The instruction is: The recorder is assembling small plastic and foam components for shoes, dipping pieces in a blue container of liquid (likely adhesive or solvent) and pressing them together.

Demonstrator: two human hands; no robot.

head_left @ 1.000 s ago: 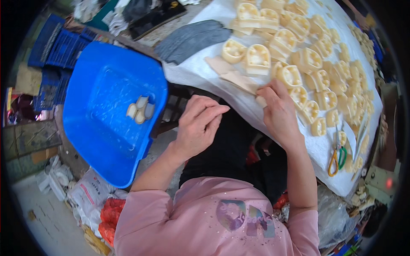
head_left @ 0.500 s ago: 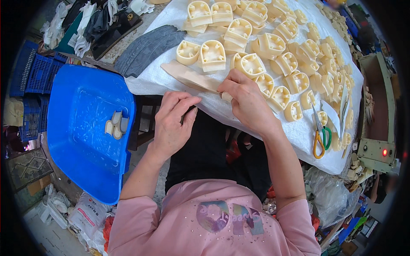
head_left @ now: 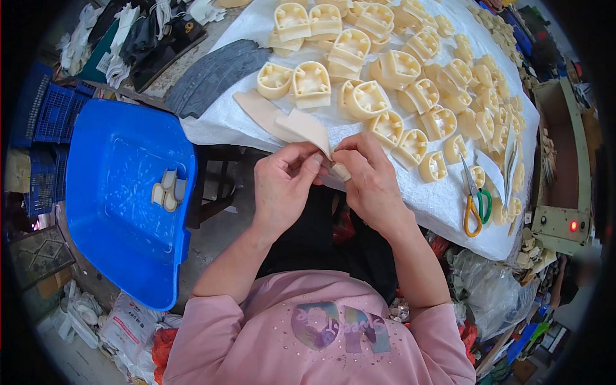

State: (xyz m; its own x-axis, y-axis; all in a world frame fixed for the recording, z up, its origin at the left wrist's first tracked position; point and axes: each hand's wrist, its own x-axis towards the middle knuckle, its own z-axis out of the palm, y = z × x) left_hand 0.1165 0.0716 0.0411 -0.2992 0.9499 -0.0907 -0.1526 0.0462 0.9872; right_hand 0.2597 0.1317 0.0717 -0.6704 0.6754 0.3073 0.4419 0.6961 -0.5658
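My left hand (head_left: 282, 186) and my right hand (head_left: 369, 183) meet at the near edge of the white-covered table. The left thumb and finger pinch the near end of a thin beige strip (head_left: 305, 128), which curves up and away from them. In my right fingers is a small cream shoe heel (head_left: 341, 171), mostly hidden by the hand, and its fingertips touch the strip's end. More flat beige strips (head_left: 256, 110) lie just beyond. Past my hands, several hollow cream heels (head_left: 312, 86) stand on the white cloth (head_left: 224, 125).
On my left stands a blue tub (head_left: 122, 224) holding several covered heels (head_left: 169, 189). Dark grey strips (head_left: 215, 74) lie on the table's left. Scissors (head_left: 473, 199) with orange and green handles rest at the right. Beyond them is a pale green machine (head_left: 561, 224) with a lit red lamp.
My left hand has moved right and closed on the strip's end. My right hand has come nearer with the heel. One beige strip has lifted off the others.
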